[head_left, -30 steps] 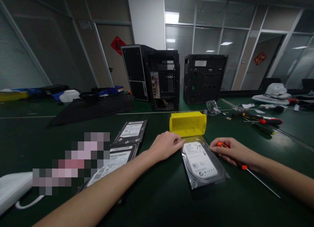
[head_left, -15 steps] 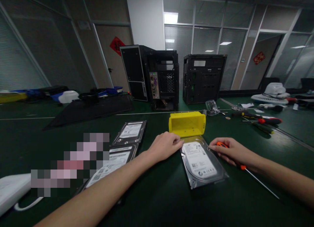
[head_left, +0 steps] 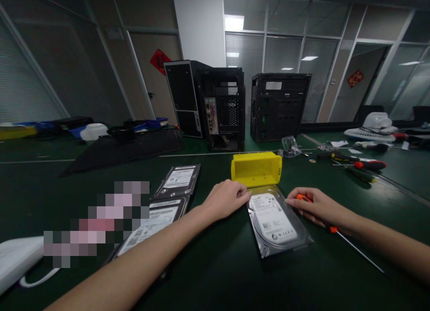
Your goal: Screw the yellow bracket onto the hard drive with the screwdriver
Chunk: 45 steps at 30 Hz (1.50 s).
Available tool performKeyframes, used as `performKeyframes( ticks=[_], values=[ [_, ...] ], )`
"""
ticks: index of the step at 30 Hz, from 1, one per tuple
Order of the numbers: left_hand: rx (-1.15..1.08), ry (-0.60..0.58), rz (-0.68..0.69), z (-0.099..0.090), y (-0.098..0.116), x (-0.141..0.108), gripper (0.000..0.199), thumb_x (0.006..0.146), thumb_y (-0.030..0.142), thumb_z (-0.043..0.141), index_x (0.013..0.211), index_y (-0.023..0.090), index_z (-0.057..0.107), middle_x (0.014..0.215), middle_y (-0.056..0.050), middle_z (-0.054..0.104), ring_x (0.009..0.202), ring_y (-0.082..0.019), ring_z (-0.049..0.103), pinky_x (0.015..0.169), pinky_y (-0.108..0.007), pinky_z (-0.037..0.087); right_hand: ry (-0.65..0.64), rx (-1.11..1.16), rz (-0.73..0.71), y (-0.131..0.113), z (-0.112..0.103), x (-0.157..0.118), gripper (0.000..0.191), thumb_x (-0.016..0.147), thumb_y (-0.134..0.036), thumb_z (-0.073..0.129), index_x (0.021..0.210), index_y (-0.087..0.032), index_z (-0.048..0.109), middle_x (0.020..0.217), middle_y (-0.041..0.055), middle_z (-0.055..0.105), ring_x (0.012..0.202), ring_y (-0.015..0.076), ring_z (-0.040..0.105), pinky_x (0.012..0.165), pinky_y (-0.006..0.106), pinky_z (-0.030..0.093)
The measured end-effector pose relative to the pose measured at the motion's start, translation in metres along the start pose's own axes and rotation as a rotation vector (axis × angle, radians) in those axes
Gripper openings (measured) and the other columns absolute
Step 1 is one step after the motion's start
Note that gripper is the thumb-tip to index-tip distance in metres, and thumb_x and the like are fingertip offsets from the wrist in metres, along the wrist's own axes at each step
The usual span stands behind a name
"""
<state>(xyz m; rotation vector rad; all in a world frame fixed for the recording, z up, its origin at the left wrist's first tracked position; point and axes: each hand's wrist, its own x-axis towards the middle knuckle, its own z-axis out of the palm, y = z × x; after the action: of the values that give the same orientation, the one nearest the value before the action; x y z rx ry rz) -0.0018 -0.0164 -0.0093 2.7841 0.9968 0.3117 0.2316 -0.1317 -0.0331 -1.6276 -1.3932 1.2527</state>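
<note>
A silver hard drive [head_left: 273, 219] with a white label lies on the green table in front of me. My left hand [head_left: 228, 197] rests at its upper left corner, fingers curled in and fingertips against the edge. Across from it, my right hand [head_left: 314, 208] keeps a screwdriver [head_left: 358, 250] tucked in the palm; the orange and black handle shows between the fingers, and the shaft points down to the right. The right thumb and index finger are pinched at the drive's right edge; anything between them is too small to make out. A yellow bin [head_left: 257, 170] lies on its side, open toward me, just behind the drive.
Two more hard drives, a far one [head_left: 179, 180] and a nearer one [head_left: 164, 217], lie left, the nearer partly behind my forearm. Black computer cases [head_left: 183, 100] stand at the back. Pliers [head_left: 346, 158] and a red-handled screwdriver [head_left: 369, 166] lie right. A white device [head_left: 20, 257] sits front left.
Both hands hold nearly the same place. The small shiny spot at my right fingertips shows less now. The drive and the bin have not moved.
</note>
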Motion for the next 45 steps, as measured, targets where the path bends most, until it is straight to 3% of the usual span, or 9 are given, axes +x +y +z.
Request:
performKeyframes(
  ticks=[11,18,25,36,45],
  values=[
    [-0.007,-0.001,-0.023,-0.003,0.002,0.0,0.04,0.083,0.042,0.037,0.057,0.016,0.053,0.056,-0.001,0.05,0.049,-0.01,0.043,0.047,-0.024,0.024,0.031,0.004,0.01,0.0,0.004,0.0,0.034,0.075,-0.047,0.053,0.092,-0.018,0.054,0.054,-0.0068,0.045,0.035,0.0016,0.036,0.031,0.014,0.026],
    [-0.016,-0.014,-0.005,-0.001,-0.001,0.001,0.04,0.083,0.042,0.037,0.058,0.016,0.054,0.056,-0.001,0.051,0.05,-0.011,0.043,0.048,-0.024,0.025,0.078,0.166,-0.034,0.001,0.0,0.001,0.037,0.075,-0.049,0.053,0.089,-0.015,0.057,0.047,-0.0074,0.045,0.037,0.0015,0.035,0.037,0.015,0.025],
    [-0.013,-0.003,-0.005,-0.001,-0.001,0.001,0.041,0.083,0.043,0.036,0.06,0.016,0.056,0.058,-0.002,0.053,0.052,-0.012,0.044,0.049,-0.024,0.026,0.027,0.373,-0.011,0.008,-0.015,0.01,0.033,0.071,-0.043,0.061,0.086,-0.015,0.057,0.049,-0.0075,0.043,0.042,0.0017,0.037,0.042,0.015,0.027],
    [0.005,0.003,-0.019,0.0,-0.001,0.001,0.041,0.083,0.043,0.037,0.058,0.015,0.053,0.057,-0.002,0.052,0.051,-0.011,0.042,0.049,-0.024,0.024,0.016,0.17,-0.019,0.005,-0.007,0.007,0.03,0.073,-0.043,0.06,0.084,-0.015,0.057,0.049,-0.0071,0.045,0.037,0.0012,0.034,0.036,0.016,0.022],
    [-0.004,-0.005,-0.013,-0.001,-0.001,0.001,0.04,0.083,0.043,0.037,0.058,0.015,0.052,0.057,-0.001,0.051,0.05,-0.011,0.042,0.048,-0.024,0.024,-0.086,0.153,-0.006,0.005,-0.011,0.009,0.032,0.071,-0.041,0.062,0.091,-0.017,0.062,0.051,-0.0049,0.048,0.04,0.0026,0.036,0.037,0.017,0.025]
  ],
)
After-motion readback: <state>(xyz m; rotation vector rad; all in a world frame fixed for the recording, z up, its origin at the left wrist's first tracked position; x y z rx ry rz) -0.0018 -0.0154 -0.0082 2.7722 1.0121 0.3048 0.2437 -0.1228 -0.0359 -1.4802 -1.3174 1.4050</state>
